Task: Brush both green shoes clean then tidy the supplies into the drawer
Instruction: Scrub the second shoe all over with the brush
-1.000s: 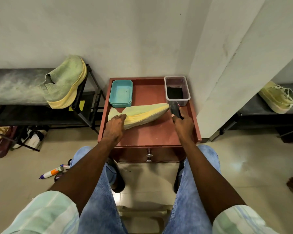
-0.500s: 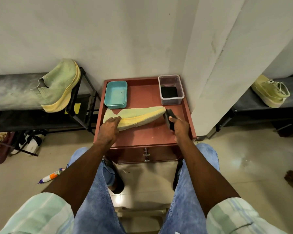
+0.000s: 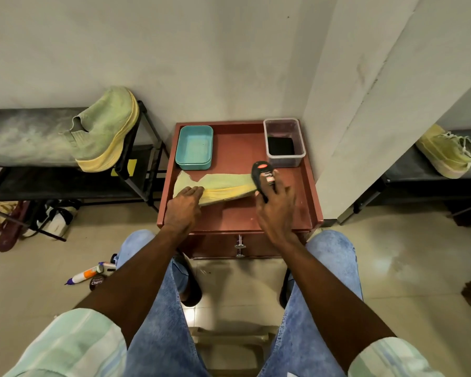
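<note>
Left hand [image 3: 184, 206] presses flat on the knit green shoe [image 3: 218, 183]; right hand [image 3: 276, 206] grips an oval black brush [image 3: 261, 175] — probably touching the toe — on the red tabletop [image 3: 237, 213].

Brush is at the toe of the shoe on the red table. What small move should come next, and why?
Probably a short stroke along the shoe toward the heel: the right hand holds the brush at the toe, while the left hand steadies the heel end on the table.

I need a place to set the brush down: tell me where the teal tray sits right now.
In the head view the teal tray sits at the back left of the red table, just behind the heel of the green shoe.
</note>
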